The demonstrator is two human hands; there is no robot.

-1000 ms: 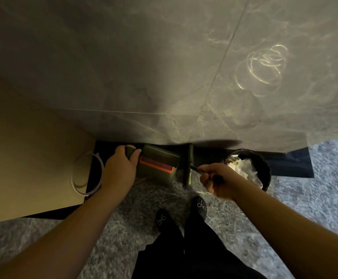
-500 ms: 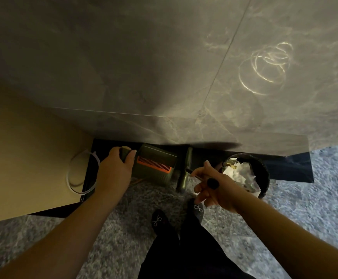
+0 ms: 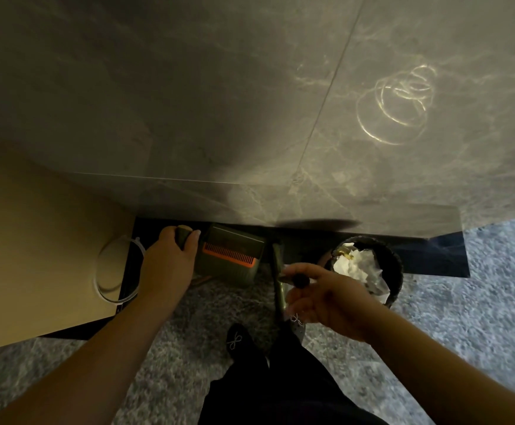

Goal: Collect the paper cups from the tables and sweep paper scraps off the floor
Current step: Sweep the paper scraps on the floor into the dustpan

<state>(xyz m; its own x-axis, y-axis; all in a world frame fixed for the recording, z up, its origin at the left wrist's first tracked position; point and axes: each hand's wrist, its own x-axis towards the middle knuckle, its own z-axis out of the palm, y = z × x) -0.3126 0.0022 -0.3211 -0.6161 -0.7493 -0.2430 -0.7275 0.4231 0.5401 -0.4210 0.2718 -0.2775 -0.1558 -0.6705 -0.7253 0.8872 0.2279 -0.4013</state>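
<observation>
Dustpan (image 3: 230, 259) first: the green one with the orange comb strip sits on the grey carpet at the foot of the marble wall (image 3: 250, 102), standing near upright. My left hand (image 3: 167, 265) is curled round the top of its handle stub, thumb and fingers wrapped on it, so that grip is clamped tight. I'd judge this a light, stiff plastic thing; taking it by the handle is right, because the thin front lip would flex and the comb teeth could snag.

Just beside it, the broom (image 3: 278, 271) stands as a slim green stick leaning by the wall. My right hand (image 3: 323, 299) is close against it with fingers spread and loosely bent, a dark ring-like blob near the thumb. I cannot tell whether any finger actually pinches the stick; it looks more like contact than a hold. That stick should be light but top-heavy and quick to topple, so I'd take it around mid-shaft.

Further right, the black bin (image 3: 394, 265) holds crumpled white paper (image 3: 357, 265), soft and springy stuff. At far left, a white cable loop (image 3: 109, 271) lies on the tan board (image 3: 35, 240). My shoes (image 3: 237, 343) point at the dustpan.
</observation>
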